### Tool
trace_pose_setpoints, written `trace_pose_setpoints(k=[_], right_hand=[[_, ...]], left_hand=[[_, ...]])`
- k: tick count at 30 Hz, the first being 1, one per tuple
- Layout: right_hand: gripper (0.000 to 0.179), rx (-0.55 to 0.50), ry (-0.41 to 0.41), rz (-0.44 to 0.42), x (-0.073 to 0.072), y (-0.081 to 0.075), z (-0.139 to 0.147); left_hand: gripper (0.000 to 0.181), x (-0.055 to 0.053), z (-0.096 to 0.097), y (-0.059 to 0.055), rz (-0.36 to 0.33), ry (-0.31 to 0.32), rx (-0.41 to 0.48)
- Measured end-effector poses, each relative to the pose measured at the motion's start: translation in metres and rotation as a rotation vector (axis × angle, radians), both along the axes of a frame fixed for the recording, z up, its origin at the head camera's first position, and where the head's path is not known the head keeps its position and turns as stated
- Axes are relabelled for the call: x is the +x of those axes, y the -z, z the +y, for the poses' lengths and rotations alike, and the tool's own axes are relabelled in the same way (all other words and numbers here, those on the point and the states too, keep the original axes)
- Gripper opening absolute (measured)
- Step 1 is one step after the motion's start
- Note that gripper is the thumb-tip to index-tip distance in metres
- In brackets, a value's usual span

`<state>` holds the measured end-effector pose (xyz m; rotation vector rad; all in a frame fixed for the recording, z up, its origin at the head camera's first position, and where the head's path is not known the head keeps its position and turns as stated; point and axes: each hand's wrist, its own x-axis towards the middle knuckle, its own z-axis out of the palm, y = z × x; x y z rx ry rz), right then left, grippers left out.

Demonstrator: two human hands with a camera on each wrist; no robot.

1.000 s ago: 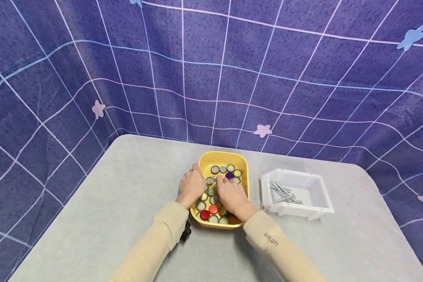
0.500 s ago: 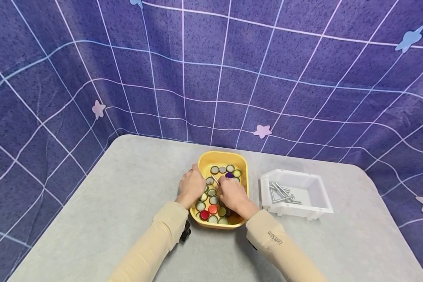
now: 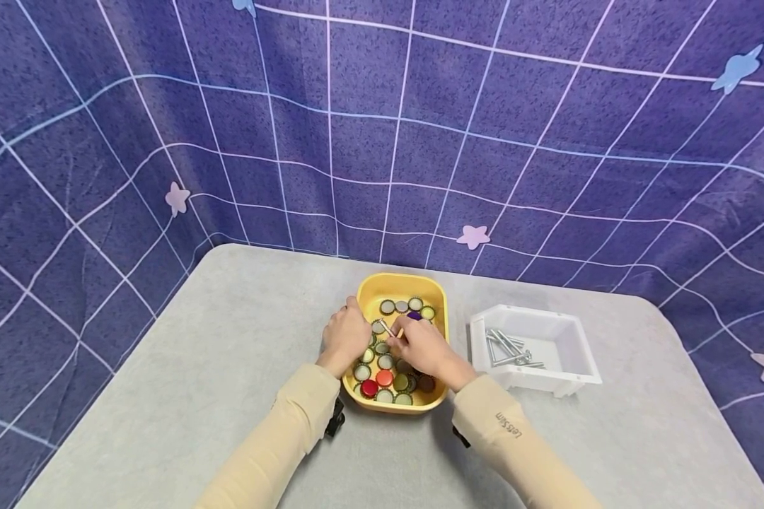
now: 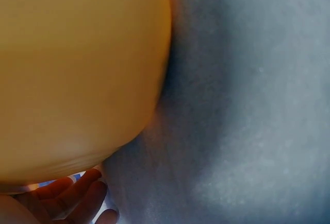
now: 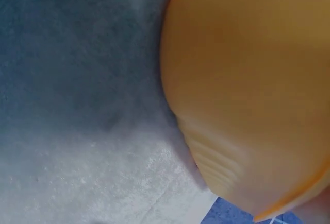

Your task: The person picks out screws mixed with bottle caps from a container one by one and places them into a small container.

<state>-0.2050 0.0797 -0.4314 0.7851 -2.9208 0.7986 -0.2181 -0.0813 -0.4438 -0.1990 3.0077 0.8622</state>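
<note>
In the head view, my left hand [image 3: 346, 334] grips the left rim of a yellow plastic bin [image 3: 402, 285]. Fingers [image 4: 85, 203] of that hand lie along the bin's outer wall in the left wrist view. Between thumb and fingers, my right hand [image 3: 422, 348] pinches a silver bolt [image 3: 386, 327] just above the bottle caps, its end sticking out to the left. Bottle caps cover much of the bin's floor, among them a red cap [image 3: 369, 388], an orange cap [image 3: 385, 378] and a purple cap [image 3: 414, 316]. The right hand hides some of the caps. The right wrist view shows mostly the bin's outside.
To the right of the yellow bin stands a white bin [image 3: 566, 343] with several silver bolts [image 3: 512, 348] lying in its left part. Both bins are on a grey table [image 3: 242, 311], with a purple grid-patterned cloth [image 3: 369, 155] behind it.
My right hand has come up slightly and shifted right, pinching the bolt, more of which now shows. Caps under its wrist have come into view. The left hand stays at the rim.
</note>
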Motion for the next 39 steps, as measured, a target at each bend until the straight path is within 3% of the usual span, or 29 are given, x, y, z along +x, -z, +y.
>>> trace_pose_setpoints(k=[10,24,31,39], right_hand=[[0.015,-0.051,-0.048,-0.05,-0.004,-0.011,0.012],[0.016,-0.062,-0.044,-0.078,-0.009,-0.02,0.027],[0.016,-0.127,-0.025,-0.182,-0.01,-0.028,0.04],[0.017,-0.081,-0.011,-0.087,-0.015,-0.042,0.061]], left_hand=[[0.034,-0.002,0.0,0.002,-0.001,-0.002,-0.002],[0.032,-0.003,-0.001,0.003,0.0,-0.011,-0.014],[0.031,-0.002,0.0,0.003,-0.004,-0.003,-0.024],[0.032,-0.003,0.0,0.003,-0.017,-0.004,-0.023]])
